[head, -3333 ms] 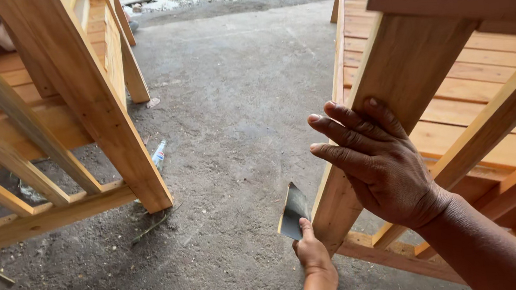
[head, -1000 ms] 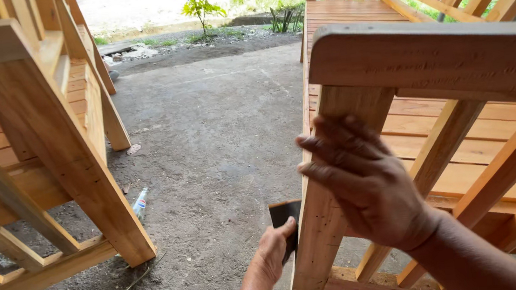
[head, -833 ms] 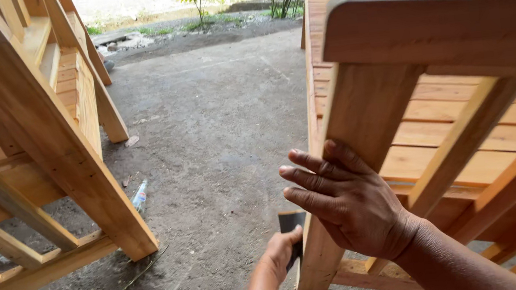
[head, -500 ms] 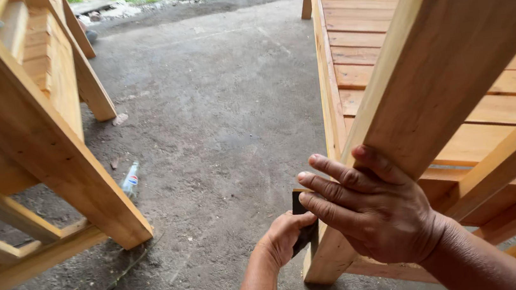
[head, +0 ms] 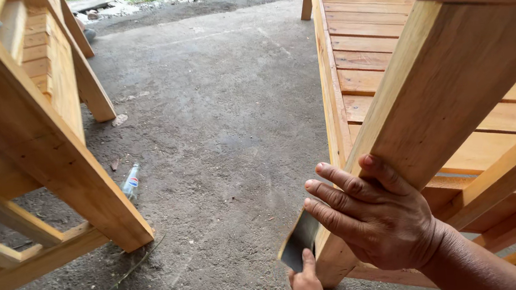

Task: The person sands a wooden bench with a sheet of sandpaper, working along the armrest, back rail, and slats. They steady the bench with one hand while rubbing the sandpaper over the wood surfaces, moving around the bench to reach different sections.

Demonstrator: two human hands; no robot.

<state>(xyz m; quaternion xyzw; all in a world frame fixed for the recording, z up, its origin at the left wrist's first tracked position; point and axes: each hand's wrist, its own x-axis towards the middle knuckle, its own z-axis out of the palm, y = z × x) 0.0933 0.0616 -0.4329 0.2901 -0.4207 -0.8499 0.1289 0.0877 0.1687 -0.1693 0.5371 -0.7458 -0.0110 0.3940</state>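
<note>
Left hand [head: 307, 287] grip clamped on dark scraper [head: 299, 239], long axis tilted up-right against wooden leg [head: 433, 114]; right hand [head: 377, 215] flat, fingers apart.

The left hand [head: 307, 287] is cut off by the bottom edge, its fingers hidden behind the dark sheet [head: 300, 239].

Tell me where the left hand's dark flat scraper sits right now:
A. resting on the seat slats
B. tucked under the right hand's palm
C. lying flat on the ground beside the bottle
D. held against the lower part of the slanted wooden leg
D: the left hand holds the scraper up against the lower end of the slanted wooden leg, just left of the right hand, whose fingers rest on that leg.
</note>
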